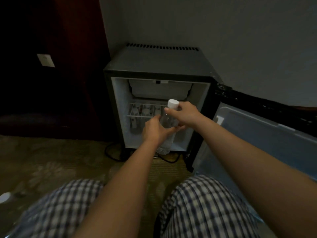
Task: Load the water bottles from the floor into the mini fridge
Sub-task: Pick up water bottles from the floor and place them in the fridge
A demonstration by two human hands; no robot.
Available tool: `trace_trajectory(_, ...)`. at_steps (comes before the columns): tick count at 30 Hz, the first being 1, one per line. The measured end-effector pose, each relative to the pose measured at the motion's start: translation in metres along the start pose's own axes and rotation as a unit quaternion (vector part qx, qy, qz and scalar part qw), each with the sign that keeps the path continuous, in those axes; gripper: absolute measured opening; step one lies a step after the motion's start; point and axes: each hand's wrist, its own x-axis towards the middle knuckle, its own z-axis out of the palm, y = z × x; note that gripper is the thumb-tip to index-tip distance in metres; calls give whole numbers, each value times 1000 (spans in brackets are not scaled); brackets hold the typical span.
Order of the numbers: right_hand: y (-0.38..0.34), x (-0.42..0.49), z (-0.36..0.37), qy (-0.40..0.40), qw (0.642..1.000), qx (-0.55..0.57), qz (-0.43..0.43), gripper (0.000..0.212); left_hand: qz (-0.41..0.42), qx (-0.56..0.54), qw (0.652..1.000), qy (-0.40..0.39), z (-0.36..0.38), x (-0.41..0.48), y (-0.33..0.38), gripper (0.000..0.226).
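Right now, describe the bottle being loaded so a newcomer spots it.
Find the open mini fridge against the grey wall. In front of its wire shelf, the left hand and right hand grip one clear water bottle. Unlike the dim bottle shapes under the shelf, it is outside the fridge, with a bright white cap.

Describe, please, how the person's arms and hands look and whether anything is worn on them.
Both arms are bare to the frame's edge, with no sleeve showing. The left hand and right hand carry no visible glove, watch or bracelet; rings are too small to tell. The only clothing seen is blue-and-white checked fabric over the knees.
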Motion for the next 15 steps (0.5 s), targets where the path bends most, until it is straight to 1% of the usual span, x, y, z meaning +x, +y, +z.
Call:
trace_trajectory(4,37,22,23,-8,1000,13,24,49,-25,-3,999,-32,29,22,-29,69)
trace_trajectory(8,66,45,45,-18,999,29,25,40,-48,-19,996,-75,49,50,-57,62)
trace_trajectory(11,82,66,63,-25,999,30,34,39,-62,-28,993,-99,58,69,-77,65)
trace_trajectory(15,102,92,85,-25,999,23,22,38,-97,-40,986,-129,72,97,-103,68)
